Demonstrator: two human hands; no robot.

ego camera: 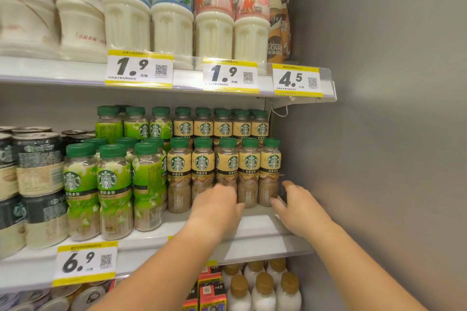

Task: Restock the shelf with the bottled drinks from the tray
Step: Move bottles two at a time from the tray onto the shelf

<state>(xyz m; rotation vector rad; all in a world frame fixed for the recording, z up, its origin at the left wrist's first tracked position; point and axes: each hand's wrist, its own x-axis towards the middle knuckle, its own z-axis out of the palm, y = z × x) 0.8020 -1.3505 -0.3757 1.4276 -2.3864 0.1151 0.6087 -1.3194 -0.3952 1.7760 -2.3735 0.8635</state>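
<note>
On the middle shelf (255, 232) stands a front row of tan-labelled coffee bottles (249, 171) with green caps, and more rows stand behind it. My left hand (217, 206) lies palm down against the bases of the middle bottles of that row, hiding their lower parts. My right hand (299, 206) is at the row's right end. Its thumb touches the base of the rightmost bottle (270, 171) and its fingers are spread beside a clear plastic divider (281, 182). Neither hand is closed around a bottle. No tray is in view.
Green-labelled bottles (111, 184) stand left of the tan row, with stacked cans (38, 166) further left. The upper shelf holds tall white milk-drink bottles (214, 15) above price tags (230, 76). The grey cabinet wall (379, 134) closes the right side. White bottles with gold caps (264, 290) fill the shelf below.
</note>
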